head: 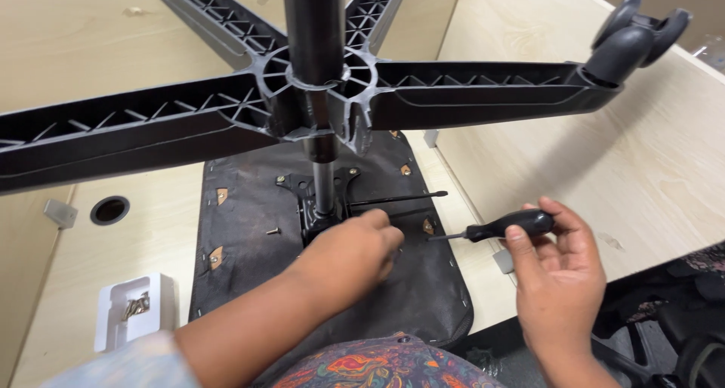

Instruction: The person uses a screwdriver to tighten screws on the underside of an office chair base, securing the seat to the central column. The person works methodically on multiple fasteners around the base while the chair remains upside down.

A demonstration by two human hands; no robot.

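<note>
My left hand (353,250) sits on the black plate (321,199) in the middle of the seat (249,259). The fingers curl down and press together at something small by the plate. I cannot see what they pinch. The plate is at about 12 o'clock from my left hand, right under the shiny pole (323,184).

My right hand (557,282) is at 3 o'clock from my left hand. Its fingers wrap around the black handle of the screwdriver (498,227). The thin metal tip points to 9 o'clock, toward my left hand, and stops just beside it.

The seat lies upside down on the counter (649,169). The pole stands up from the plate, and the star base (317,93) with its long legs hangs over everything. One wheel (634,37) is on the leg at 2 o'clock.

I think the job is partly done. The plate is on the seat and the pole and base are in place. But one loose screw (273,231) lies on the seat at 9 o'clock from the plate. More screws (137,306) wait in a white tray (113,331) at 8 o'clock, near the counter's edge. So some screws still look left to put in.
</note>
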